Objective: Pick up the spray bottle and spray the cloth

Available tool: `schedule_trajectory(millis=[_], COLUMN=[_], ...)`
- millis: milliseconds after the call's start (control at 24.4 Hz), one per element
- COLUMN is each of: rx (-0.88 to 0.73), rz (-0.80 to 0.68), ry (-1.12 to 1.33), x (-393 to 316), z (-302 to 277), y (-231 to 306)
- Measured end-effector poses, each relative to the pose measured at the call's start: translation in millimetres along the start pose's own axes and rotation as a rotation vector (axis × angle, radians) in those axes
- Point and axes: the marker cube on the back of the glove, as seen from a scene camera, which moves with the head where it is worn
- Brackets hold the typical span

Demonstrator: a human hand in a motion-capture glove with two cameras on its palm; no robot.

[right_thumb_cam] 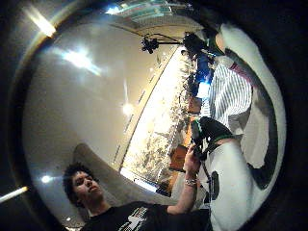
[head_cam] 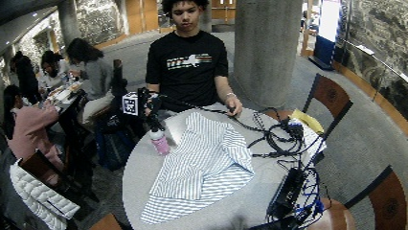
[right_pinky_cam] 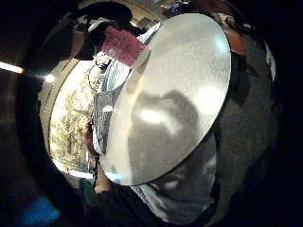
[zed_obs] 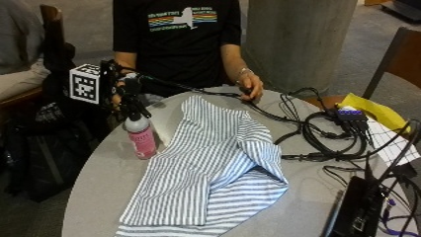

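Note:
A pink spray bottle with a black trigger head stands upright on the round grey table, near its left edge. My gloved right hand hovers level with that head, just beside it; glove and head merge, so I cannot tell whether they touch. A blue-and-white striped cloth lies spread and partly folded across the table's middle, right of the bottle. In the little finger side palm view the bottle's pink label shows beside the cloth and the tabletop. The wide outside view shows the bottle, hand and cloth.
The person's bare left hand rests on black cables at the table's far edge. Tangled cables, a yellow sheet and a black device fill the right side. A concrete pillar and a chair stand behind.

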Motion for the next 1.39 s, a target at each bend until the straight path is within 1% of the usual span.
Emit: schedule_trajectory(millis=[287,574,779,984,1107,1394], rx=[0.016,0.046,0.046,0.164,0.203,0.19], rz=[0.044,0.104,0.064,0.027,0.018,0.025], ry=[0.028,-0.01,0.022,-0.005,-0.024,-0.055], x=[15.4,26.9,33.7,31.9,30.9,32.1], z=[12.8,23.6,21.1,15.5,12.9,13.5], y=[-30.5,-43.8,-59.8,-61.9,-63.0,-59.6])
